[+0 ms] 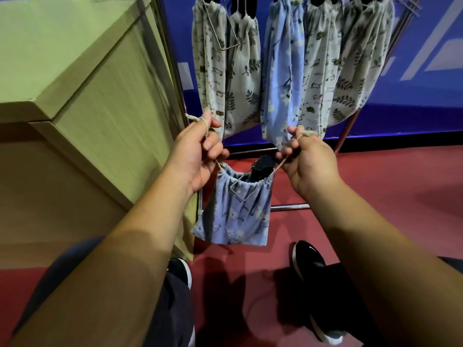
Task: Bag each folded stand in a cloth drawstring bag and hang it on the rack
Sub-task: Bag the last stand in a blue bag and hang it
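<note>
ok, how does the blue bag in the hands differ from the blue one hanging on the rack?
The held blue bag hangs by its drawstrings, one in the left hand, one in the right hand; the hanging blue bag hangs from the rack. Held bag's mouth is half gathered, black stand poking out; hanging bag's top looks cinched. Both: same blue floral cloth.

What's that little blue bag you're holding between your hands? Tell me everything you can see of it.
The blue bag is soft cloth, pale blue with white flowers and dark twig marks. Its mouth is partly gathered by a beige drawstring, one end gripped by the left hand, the other by the right hand. It hangs from the cords in front of the rack, above the red floor. A black folded stand and its wire loop stick out of the top.
</note>
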{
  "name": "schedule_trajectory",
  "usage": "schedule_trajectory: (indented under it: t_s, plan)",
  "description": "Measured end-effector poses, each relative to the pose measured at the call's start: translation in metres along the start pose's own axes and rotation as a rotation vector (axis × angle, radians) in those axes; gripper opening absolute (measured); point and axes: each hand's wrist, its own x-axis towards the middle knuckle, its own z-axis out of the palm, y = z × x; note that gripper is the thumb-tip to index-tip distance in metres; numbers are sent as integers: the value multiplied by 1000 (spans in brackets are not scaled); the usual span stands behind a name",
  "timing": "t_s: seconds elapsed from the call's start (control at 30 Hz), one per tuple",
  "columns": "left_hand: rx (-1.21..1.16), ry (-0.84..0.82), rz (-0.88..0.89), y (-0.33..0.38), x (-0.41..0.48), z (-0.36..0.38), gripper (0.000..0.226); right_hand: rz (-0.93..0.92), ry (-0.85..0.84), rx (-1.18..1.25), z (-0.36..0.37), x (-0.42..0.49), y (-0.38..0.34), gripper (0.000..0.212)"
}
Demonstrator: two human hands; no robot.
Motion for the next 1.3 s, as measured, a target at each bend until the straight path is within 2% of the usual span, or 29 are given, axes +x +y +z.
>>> schedule_trajectory:
  t_s: [0.13, 0.27, 0.37, 0.47, 0.6, 0.7, 0.83, 1.0, 1.1, 1.3]
  plan:
    - [55, 2, -3, 1, 3, -9, 35, 92, 49, -80, -14, 9, 3, 24]
    - [251, 102, 67, 2, 4, -19, 43, 41, 133, -249, -24, 10, 6, 24]
    - [321, 198, 95, 7, 5, -24, 50, 53, 232, -238, -34, 15, 3, 25]
    - [287, 264, 112, 11, 6, -23, 56, 66, 273, -199, -39, 17, -6, 28]
    - [182, 102, 8, 9, 0, -15, 73, 144, 135, -169, -23, 1, -12, 72]
    - [217, -32, -73, -2, -5, -3, 82, 246, -21, -64, -12, -10, -9, 86]
    - [240, -131, -149, -10, -4, 3, 75, 311, -78, -34, -11, -13, -8, 80]
    - [564, -202, -121, -12, -3, -4, 74, 183, 1, -306, -16, -14, -7, 70]
    - [604, -234, -122, -13, -6, -8, 79, 46, -28, -538, -18, -13, -5, 68]
    - [582, -152, -121, -3, -5, -6, 74, -31, 29, -566, -21, -12, -10, 68]
